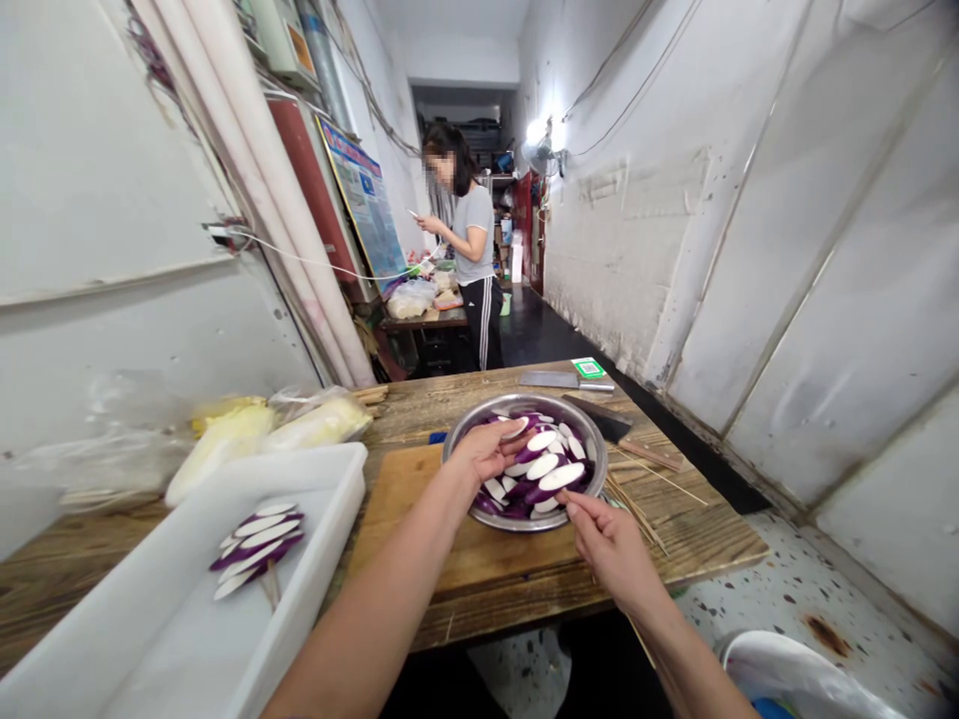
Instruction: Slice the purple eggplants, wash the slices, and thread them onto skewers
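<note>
A steel bowl (580, 419) full of sliced eggplant (550, 469), purple skin and white flesh, stands on a wooden cutting board (405, 499). My left hand (486, 454) reaches into the bowl with fingers curled on a slice. My right hand (610, 544) is at the bowl's near rim, fingers pinched around a thin bamboo skewer (636, 519). A white plastic tray (300, 599) on the left holds skewered eggplant slices (255, 544).
Loose bamboo skewers (659, 474) lie right of the bowl. Two cleavers (561, 379) and a green-white card (588, 367) rest at the table's far end. Bagged vegetables (247, 429) sit at the left. A person (472, 250) stands down the corridor holding a phone. A white bin (794, 679) is at the lower right.
</note>
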The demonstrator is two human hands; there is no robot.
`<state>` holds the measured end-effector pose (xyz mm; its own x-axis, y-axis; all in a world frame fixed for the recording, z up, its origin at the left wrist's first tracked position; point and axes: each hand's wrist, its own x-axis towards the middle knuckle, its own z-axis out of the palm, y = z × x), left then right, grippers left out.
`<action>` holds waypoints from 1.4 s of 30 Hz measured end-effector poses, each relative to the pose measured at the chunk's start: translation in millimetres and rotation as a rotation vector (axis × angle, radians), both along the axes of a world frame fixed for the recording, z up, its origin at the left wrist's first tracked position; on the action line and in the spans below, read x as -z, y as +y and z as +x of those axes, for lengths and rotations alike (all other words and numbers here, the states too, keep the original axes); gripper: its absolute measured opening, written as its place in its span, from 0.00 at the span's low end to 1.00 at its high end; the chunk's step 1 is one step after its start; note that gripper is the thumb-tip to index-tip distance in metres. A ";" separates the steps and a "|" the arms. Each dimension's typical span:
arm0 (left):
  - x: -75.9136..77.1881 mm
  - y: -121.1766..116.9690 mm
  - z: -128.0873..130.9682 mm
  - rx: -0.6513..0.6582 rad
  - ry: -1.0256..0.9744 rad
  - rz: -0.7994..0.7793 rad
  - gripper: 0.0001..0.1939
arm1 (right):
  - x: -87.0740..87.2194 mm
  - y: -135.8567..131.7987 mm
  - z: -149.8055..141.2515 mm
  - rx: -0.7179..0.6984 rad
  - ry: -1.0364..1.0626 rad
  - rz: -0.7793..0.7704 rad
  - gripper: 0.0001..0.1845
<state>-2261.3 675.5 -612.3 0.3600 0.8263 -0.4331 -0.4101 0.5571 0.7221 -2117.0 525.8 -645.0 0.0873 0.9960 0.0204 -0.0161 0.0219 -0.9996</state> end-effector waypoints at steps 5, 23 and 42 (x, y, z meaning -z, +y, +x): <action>3.1 1.0 0.4 -0.003 -0.004 0.010 0.02 | -3.4 -1.9 -0.4 0.005 -0.001 -0.013 0.29; 1.8 -1.4 1.8 -0.015 -0.042 0.014 0.02 | -1.6 -3.6 0.2 -0.013 -0.032 -0.003 0.29; 3.8 0.5 1.7 0.014 -0.015 0.016 0.03 | -0.2 -5.0 1.3 -0.011 -0.040 -0.012 0.28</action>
<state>-2259.6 676.1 -616.2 0.3774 0.8279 -0.4149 -0.4131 0.5515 0.7247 -2115.7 520.8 -644.9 0.0756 0.9971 0.0120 0.0233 0.0103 -0.9997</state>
